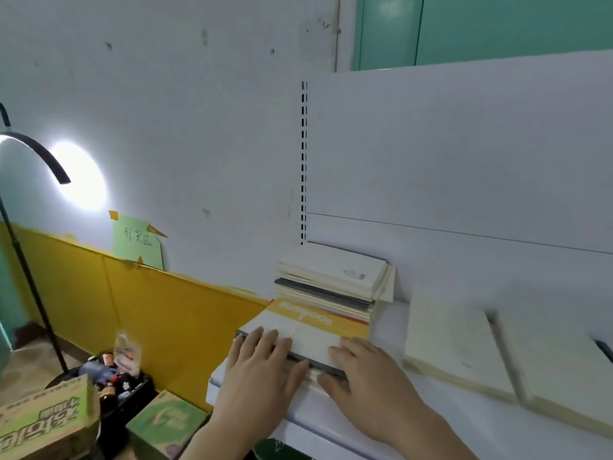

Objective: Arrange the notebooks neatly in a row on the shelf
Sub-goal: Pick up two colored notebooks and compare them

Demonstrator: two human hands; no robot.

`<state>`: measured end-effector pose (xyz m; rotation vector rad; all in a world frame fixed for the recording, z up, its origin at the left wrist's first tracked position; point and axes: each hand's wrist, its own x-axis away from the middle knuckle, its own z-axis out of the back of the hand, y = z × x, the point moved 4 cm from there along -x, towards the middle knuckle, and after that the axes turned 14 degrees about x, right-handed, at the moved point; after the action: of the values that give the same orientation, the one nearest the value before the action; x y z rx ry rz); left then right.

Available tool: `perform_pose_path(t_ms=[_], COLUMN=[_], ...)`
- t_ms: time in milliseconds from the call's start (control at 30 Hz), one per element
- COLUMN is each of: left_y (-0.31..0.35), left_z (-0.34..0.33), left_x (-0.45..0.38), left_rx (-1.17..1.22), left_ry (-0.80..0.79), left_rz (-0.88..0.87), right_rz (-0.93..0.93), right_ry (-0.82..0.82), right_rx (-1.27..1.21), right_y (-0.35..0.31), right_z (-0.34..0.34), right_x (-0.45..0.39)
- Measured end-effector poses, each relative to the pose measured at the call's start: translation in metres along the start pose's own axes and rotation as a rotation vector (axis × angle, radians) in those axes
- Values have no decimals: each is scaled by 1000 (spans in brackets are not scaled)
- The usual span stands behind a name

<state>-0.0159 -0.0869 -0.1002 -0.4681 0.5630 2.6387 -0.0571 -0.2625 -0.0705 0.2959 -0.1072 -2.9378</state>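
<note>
A low stack of notebooks (pixel 308 340) lies flat at the front left of the white shelf (pixel 391 423), its top cover white with a yellow band. My left hand (pixel 262 366) rests flat on the stack's near left edge, fingers straight. My right hand (pixel 361 370) lies on its near right edge, fingers over the dark spine. Behind it a taller pile of cream and grey notebooks (pixel 335 283) leans against the back panel. Two cream notebooks (pixel 454 350) (pixel 560 370) lie flat side by side to the right.
A slotted upright (pixel 304 161) marks the shelf's left end. Left of the shelf, lower down, are a yellow partition (pixel 149 310), a lamp stand (pixel 30 260), cardboard boxes (pixel 46 419) and a bin of small items (pixel 116 373).
</note>
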Motion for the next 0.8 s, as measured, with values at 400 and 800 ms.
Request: perform_pose_path(t_ms=[400, 800], left_y=[-9, -10], left_z=[50, 65], left_x=[4, 24], left_rx=[615, 1402], left_ry=[158, 59], left_rz=[-132, 366], right_rz=[-333, -333], right_ry=[484, 732], right_rx=[29, -118], right_y=[-43, -92], right_z=[42, 39], right_x=[33, 64])
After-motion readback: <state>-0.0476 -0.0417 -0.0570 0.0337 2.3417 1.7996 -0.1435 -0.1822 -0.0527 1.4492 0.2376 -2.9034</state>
